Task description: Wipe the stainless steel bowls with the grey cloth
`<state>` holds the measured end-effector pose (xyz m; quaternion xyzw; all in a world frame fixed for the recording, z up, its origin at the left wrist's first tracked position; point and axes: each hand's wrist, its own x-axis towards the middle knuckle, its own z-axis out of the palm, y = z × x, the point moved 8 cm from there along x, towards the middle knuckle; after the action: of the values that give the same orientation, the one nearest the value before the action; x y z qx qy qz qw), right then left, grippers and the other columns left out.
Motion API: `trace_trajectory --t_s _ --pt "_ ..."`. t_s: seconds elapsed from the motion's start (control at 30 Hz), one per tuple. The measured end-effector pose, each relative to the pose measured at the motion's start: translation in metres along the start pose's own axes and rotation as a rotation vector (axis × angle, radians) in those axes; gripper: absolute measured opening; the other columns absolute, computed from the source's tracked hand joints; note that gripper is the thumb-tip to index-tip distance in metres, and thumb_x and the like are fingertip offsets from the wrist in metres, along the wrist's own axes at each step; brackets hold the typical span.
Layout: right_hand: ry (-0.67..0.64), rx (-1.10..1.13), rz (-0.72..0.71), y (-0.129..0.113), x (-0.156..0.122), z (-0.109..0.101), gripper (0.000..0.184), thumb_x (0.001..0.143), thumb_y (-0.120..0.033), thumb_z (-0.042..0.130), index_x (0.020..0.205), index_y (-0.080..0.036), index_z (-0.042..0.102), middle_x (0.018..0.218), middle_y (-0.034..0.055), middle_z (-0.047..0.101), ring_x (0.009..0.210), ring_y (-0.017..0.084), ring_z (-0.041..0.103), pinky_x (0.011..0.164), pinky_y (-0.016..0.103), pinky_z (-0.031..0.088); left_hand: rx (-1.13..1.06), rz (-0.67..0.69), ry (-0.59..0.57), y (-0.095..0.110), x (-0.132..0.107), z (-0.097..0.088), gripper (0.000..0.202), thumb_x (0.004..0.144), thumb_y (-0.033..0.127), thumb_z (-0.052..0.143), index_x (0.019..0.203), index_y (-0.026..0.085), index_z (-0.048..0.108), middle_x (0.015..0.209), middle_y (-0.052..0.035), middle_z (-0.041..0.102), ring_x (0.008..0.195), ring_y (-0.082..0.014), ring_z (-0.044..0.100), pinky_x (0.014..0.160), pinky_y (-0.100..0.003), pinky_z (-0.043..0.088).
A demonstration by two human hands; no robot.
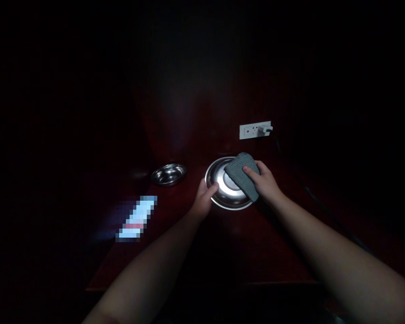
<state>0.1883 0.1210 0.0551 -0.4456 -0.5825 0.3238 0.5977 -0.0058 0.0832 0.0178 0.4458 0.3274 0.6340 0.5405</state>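
Observation:
A shiny steel bowl (234, 196) is held up over the dark red table, its round face turned toward me. My left hand (204, 198) grips its left rim, the thumb lying over the near side. In my right hand (263, 178) is a grey-green scouring sponge (243, 176), with the thumb pressed on its upper face. The sponge overlaps the right part of the bowl; I cannot tell how firmly it touches. My right fingers behind the sponge are partly hidden.
A second steel bowl (168, 174) stands at the back left of the table (256, 252). Nearer lies a lit, pixelated rectangle (137, 218), perhaps a screen. A white wall socket (249, 131) holds a plug (265, 129), and a dark cable (315, 198) runs down the right side. The surroundings are very dark.

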Motion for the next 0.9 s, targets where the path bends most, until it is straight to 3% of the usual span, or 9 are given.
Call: trace_trajectory --t_s 0.33,0.5,0.67,0.9 --pt "0.049 -0.004 -0.034 -0.006 -0.001 -0.003 0.045 0.063 -0.055 0.065 0.090 -0.020 0.057 0.080 0.0012 0.060 0.073 0.018 0.055 0.065 0.030 0.044 0.045 -0.003 -0.002 0.001 -0.002 0.001 0.046 0.067 0.034 0.067 0.109 0.019 0.053 0.110 -0.0062 0.059 0.109 -0.0253 0.052 0.093 -0.039 0.041" --pt "0.137 0.083 -0.067 -0.012 -0.002 -0.013 0.041 0.065 -0.052 0.065 0.090 -0.020 0.057 0.083 0.0010 0.060 0.075 0.018 0.055 0.066 0.030 0.044 0.027 0.056 -0.100 0.007 -0.007 0.012 0.054 0.066 0.036 0.069 0.113 0.020 0.049 0.114 -0.0070 0.057 0.110 -0.0251 0.051 0.091 -0.038 0.042" --pt "0.216 0.146 -0.030 -0.005 -0.002 -0.019 0.042 0.065 -0.053 0.065 0.091 -0.021 0.057 0.084 0.0019 0.061 0.076 0.018 0.057 0.067 0.031 0.046 0.018 -0.005 -0.171 0.000 -0.014 0.022 0.057 0.062 0.036 0.072 0.110 0.021 0.047 0.106 -0.0067 0.058 0.102 -0.0254 0.055 0.081 -0.038 0.046" --pt "0.132 0.044 -0.017 -0.002 -0.002 -0.012 0.043 0.065 -0.058 0.063 0.091 -0.024 0.056 0.084 0.0039 0.062 0.075 0.023 0.058 0.065 0.037 0.047 0.014 0.028 -0.098 -0.001 -0.011 0.016 0.056 0.061 0.037 0.072 0.109 0.021 0.047 0.108 -0.0070 0.057 0.104 -0.0259 0.052 0.088 -0.041 0.043"
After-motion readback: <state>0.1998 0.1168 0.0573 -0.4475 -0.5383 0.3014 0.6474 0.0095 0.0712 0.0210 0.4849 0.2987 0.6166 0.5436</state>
